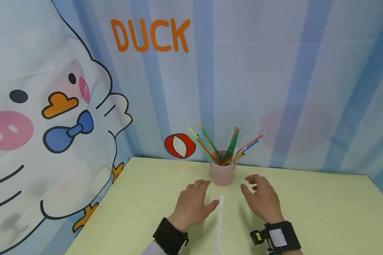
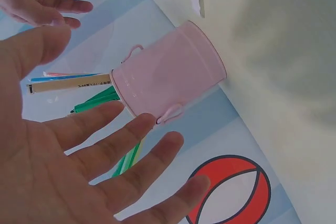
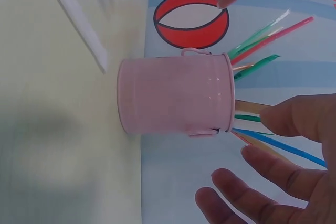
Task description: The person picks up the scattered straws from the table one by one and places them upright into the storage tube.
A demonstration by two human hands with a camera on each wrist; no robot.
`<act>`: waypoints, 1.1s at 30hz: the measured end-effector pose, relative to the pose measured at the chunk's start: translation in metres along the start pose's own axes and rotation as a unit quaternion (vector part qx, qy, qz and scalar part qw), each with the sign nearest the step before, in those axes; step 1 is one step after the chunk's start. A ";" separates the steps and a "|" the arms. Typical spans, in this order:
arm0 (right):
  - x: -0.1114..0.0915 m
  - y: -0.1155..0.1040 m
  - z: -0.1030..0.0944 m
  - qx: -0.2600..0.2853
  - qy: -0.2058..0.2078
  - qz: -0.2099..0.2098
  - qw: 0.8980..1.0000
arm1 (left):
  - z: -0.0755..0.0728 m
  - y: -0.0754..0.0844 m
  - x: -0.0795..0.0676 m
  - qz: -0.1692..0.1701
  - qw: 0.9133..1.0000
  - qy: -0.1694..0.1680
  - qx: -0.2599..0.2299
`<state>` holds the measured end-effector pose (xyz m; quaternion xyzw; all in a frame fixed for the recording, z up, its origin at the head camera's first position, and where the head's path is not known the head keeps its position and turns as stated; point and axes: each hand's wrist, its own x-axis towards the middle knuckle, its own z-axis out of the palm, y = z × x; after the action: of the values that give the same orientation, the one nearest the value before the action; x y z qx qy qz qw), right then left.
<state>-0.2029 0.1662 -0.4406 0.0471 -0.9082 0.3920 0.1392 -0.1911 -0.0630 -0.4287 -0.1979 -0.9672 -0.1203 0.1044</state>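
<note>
A small pink metal bucket (image 1: 222, 175) with side handles stands upright near the back of the table. Out of it stick several thin straws (image 1: 207, 143) in green, red, yellow and blue, along with brown paper-wrapped ones (image 2: 79, 82). On the tabletop in front lies a long, thin white strip (image 1: 220, 226), pointing toward the bucket. My left hand (image 1: 193, 205) hovers left of the strip, fingers spread and holding nothing. To the right of the strip and bucket is my right hand (image 1: 263, 198), its fingers loosely bent with nothing between them.
The pale yellow table (image 1: 322, 212) ends at a blue striped backdrop (image 1: 242, 71) just behind the bucket. A large printed duck (image 1: 57, 159) covers the backdrop at left. A printed red-and-white ball (image 1: 180, 146) shows beside the straws.
</note>
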 end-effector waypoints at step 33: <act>0.002 0.009 0.005 -0.019 -0.021 0.017 0.999 | 0.044 0.029 -0.009 -0.077 0.978 -0.195 0.009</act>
<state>-0.2074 0.1685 -0.4495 0.0372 -0.9188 0.3761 0.1140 -0.1776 -0.0286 -0.4674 -0.1413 -0.9823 -0.0788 -0.0940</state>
